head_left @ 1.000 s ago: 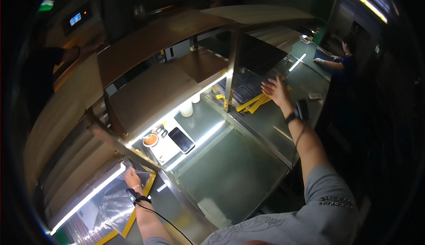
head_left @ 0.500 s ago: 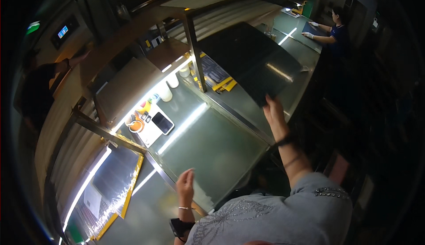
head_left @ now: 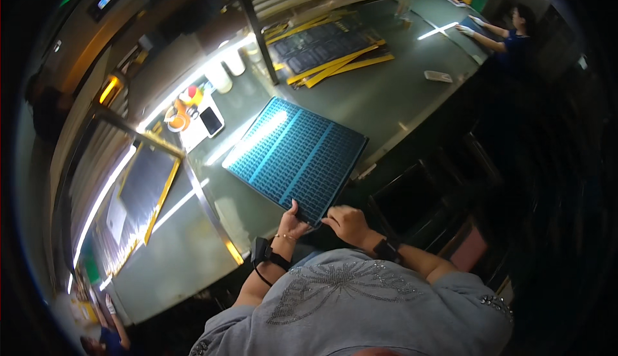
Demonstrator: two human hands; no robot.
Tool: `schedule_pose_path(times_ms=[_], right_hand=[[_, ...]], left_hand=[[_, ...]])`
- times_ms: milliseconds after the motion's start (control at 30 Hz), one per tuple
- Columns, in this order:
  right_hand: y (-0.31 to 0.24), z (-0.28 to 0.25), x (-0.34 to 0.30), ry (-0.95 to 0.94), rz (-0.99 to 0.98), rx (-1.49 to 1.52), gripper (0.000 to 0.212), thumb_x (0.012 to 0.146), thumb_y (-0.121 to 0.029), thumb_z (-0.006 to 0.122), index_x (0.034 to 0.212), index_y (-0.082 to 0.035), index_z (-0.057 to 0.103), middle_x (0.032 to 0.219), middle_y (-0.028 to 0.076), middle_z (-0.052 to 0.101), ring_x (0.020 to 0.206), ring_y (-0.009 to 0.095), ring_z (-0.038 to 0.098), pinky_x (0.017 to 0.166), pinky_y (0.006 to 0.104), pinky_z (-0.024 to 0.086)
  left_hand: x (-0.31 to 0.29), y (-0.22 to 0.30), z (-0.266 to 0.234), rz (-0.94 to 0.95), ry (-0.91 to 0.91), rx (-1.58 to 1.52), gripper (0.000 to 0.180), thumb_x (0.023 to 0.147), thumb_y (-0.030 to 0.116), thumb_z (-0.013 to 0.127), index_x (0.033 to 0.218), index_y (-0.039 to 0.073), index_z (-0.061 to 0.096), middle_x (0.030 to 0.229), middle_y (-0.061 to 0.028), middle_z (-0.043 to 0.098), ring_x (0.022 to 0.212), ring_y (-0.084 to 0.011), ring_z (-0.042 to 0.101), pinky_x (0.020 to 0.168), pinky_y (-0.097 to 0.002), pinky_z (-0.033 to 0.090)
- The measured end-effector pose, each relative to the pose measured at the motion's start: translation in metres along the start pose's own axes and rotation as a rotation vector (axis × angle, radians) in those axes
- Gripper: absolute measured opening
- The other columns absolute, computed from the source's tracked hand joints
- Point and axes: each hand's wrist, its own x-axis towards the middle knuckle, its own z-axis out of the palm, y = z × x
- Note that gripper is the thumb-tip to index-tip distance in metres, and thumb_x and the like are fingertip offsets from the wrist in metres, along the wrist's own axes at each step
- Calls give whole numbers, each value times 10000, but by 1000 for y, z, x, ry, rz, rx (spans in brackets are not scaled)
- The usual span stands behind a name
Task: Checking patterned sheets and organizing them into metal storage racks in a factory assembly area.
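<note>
A teal-blue rectangular panel (head_left: 296, 156), patterned in a fine grid with lighter dividing strips like a circuit board panel, is held tilted above the glossy greenish bench (head_left: 244, 217). My left hand (head_left: 294, 222) grips its near edge, thumb on the top face and the other fingers hidden beneath. Beside it, my right hand (head_left: 347, 224) is closed at the near right corner, its fingers curled at the edge. A bright lamp reflection lies across the panel's upper left part.
Dark yellow-edged sheets (head_left: 328, 47) lie on the bench beyond a metal post (head_left: 254, 28). A phone (head_left: 210, 121), an orange cup (head_left: 175, 123) and white bottles (head_left: 219, 76) stand at the back left. Another yellow-edged sheet (head_left: 151, 179) lies left. A co-worker (head_left: 515, 37) works at the far right.
The panel has come from the far right to in front of me, its patterned face now showing. My left hand has taken hold of its near edge; my right hand has moved in beside it.
</note>
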Motion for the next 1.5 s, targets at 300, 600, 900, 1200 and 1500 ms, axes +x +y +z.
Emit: schedule_pose_path(times_ms=[300,600,900,1200,1500], right_hand=[[26,39,-3,-209,-445,-170,322,749,-243,627,891,28,526,1196,312,461,1080,487,471,897,448,431],[2,-19,58,-3,-469,127,40,741,-64,490,726,-91,515,616,139,574,572,323,591,510,421,453],[144,-275,95,740,156,502,264,903,-210,514,1067,-9,563,753,75,602,516,131,571,444,250,438],[317,-163,44,788,691,925,232,907,-213,507,1080,-61,528,738,40,591,520,121,563,414,230,467],[352,-146,34,754,1023,697,379,881,-332,538,1051,6,512,842,88,557,573,187,545,553,331,521]], left_hand=[[-42,-48,13,165,-96,-63,620,864,581,379,1208,79,493,1235,-121,506,1141,-300,457,986,-500,308],[-57,-51,-18,232,-23,-123,571,840,512,511,1190,61,488,1143,-87,557,1043,-257,524,937,-447,392],[-92,-28,-42,415,379,202,324,879,204,560,1152,38,505,1080,-85,576,949,-235,568,836,-404,473],[-145,-15,-40,542,283,259,310,894,127,521,1185,36,466,1106,-85,554,975,-231,557,851,-365,467],[-163,-12,-20,572,216,258,389,870,167,563,1231,87,439,1142,-67,552,1023,-254,548,872,-437,459]])
